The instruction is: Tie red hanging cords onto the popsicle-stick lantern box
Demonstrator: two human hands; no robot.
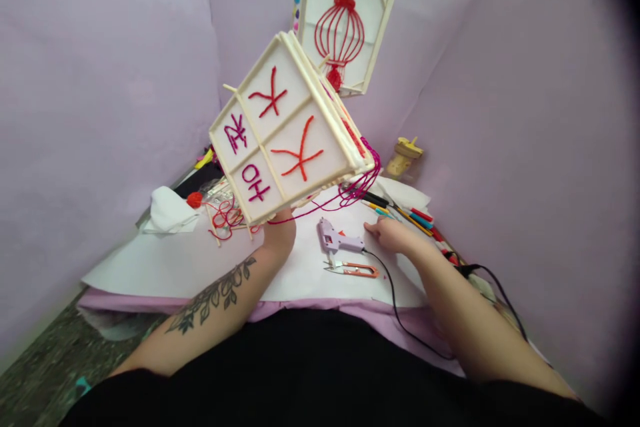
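Observation:
A box-shaped lantern (pixel 295 103) with a pale stick frame and white panels is held up, tilted, above the table. Red and purple yarn characters decorate its front panel. My left hand (pixel 281 219) grips it from below; most of the fingers are hidden behind it. A bundle of purple yarn (pixel 367 177) hangs from its right corner, with one strand trailing left. Low over the white tabletop, my right hand (pixel 389 235) has a finger extended and the others partly curled, nothing visible in it. Just left of it lies a lilac glue gun (pixel 340 238), with orange-handled thread snips (pixel 353 269) below.
Behind hangs a second box lantern (pixel 345 27) with a red yarn design. Pens and markers (pixel 420 220) line the right side, near a yellow-brown cup (pixel 404 157). A black cord (pixel 393 300) runs from the glue gun. Red yarn (pixel 227 215) and white cloth (pixel 170 210) lie left.

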